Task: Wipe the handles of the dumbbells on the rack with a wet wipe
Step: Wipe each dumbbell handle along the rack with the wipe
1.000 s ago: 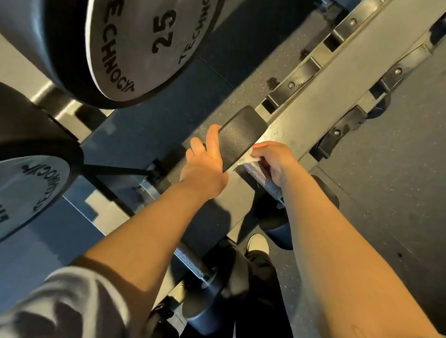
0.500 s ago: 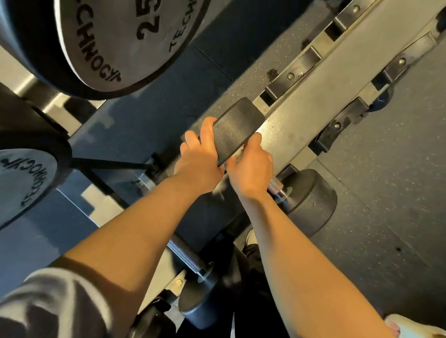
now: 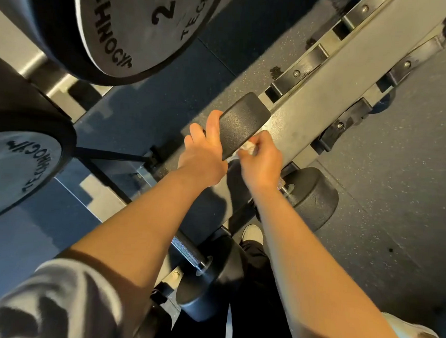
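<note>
A small black dumbbell lies across the grey rack [image 3: 328,101] in the middle of the view. My left hand [image 3: 204,153] grips its far head [image 3: 241,121], thumb along the head's left edge. My right hand [image 3: 261,161] pinches a crumpled white wet wipe [image 3: 248,147] right beside that head, over the handle, which my hand hides almost entirely. The dumbbell's near head [image 3: 312,194] shows to the right of my right wrist. A second dumbbell [image 3: 208,277] with a bare knurled handle [image 3: 187,251] sits lower on the rack, under my left forearm.
Two large black dumbbell heads, one marked 25 [image 3: 136,26] and another [image 3: 17,171], hang at the upper left. Black cradle brackets [image 3: 298,73] line the rack. Speckled rubber floor [image 3: 392,200] lies to the right. My shoe [image 3: 252,233] shows below.
My right hand slid up the handle from near the front head to the far head, with the wipe showing at its fingertips. My left hand kept its grip on the far head.
</note>
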